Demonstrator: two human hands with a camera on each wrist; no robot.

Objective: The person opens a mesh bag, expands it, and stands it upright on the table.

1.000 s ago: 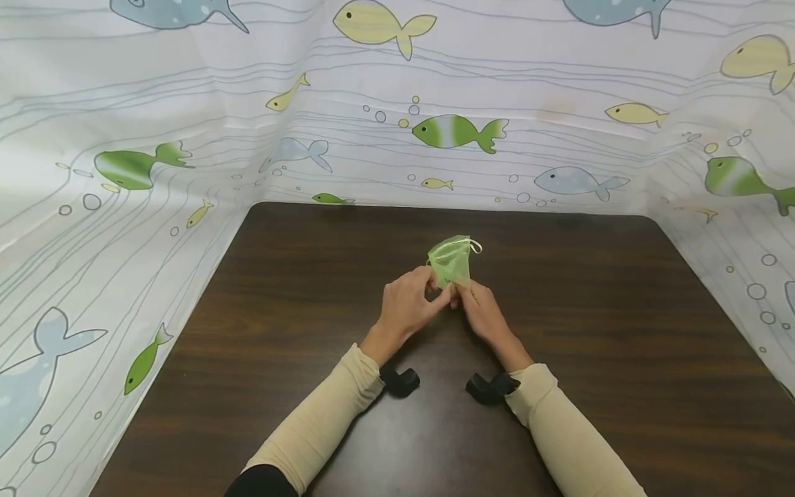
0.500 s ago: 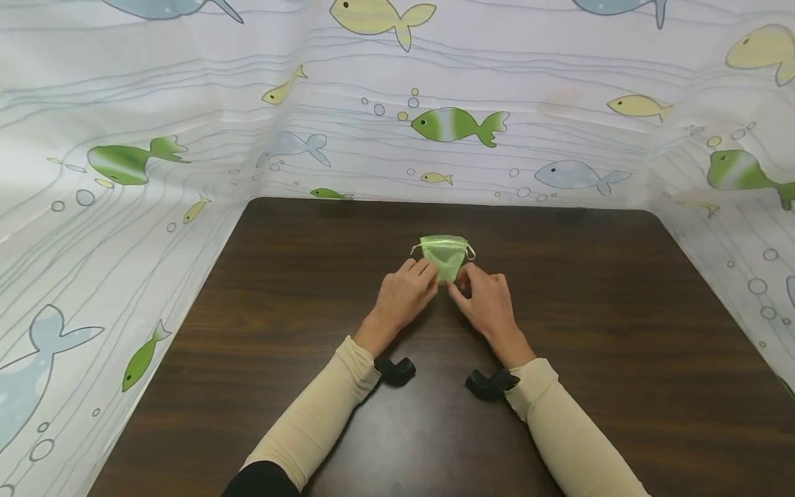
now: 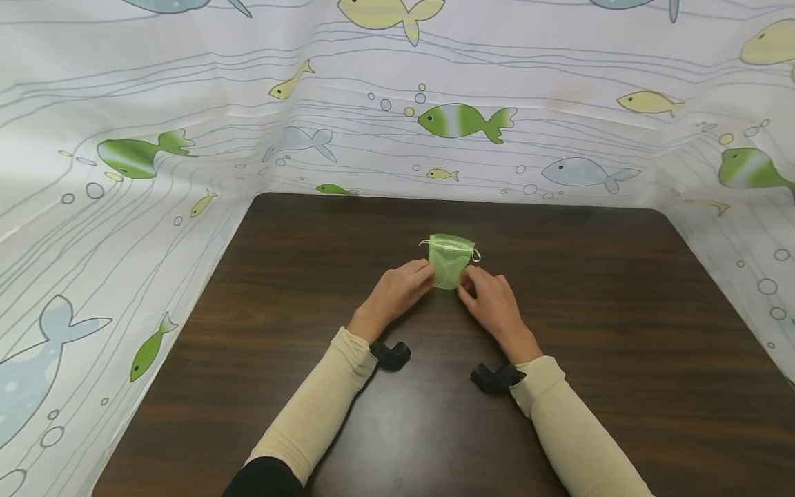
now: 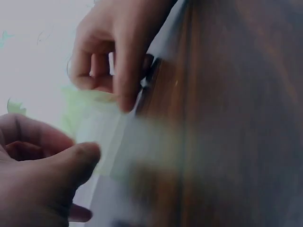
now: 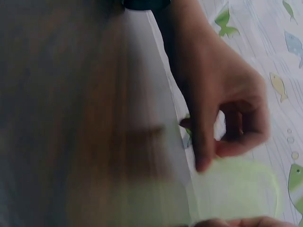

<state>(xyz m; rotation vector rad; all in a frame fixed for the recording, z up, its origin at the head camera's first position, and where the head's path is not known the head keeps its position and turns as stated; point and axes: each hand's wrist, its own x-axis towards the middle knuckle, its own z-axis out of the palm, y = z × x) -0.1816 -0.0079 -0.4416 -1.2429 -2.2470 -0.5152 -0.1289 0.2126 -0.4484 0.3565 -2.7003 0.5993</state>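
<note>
A small sheer green drawstring pouch (image 3: 450, 261) is spread between both hands, its gathered top and cord loops toward the far side of the table. My left hand (image 3: 400, 290) pinches its left edge near the bottom corner. On the opposite edge, my right hand (image 3: 495, 302) pinches with thumb and fingertips. Seen from the left wrist, the pale see-through fabric (image 4: 106, 132) stretches from the left thumb (image 4: 78, 158) up to the right hand (image 4: 118, 47). In the right wrist view, the left hand (image 5: 222, 90) holds the pouch (image 5: 232, 189), while only right fingers (image 5: 255, 221) show at the bottom.
The dark wood-grain table (image 3: 621, 310) lies under the hands. A white fish-printed curtain (image 3: 373, 152) rises along its back and sides. Black wrist mounts (image 3: 391, 356) jut inward from both sleeves.
The pouch has gone from slanted to upright and spread out. My hands, close together a second ago, have moved apart to its two side edges.
</note>
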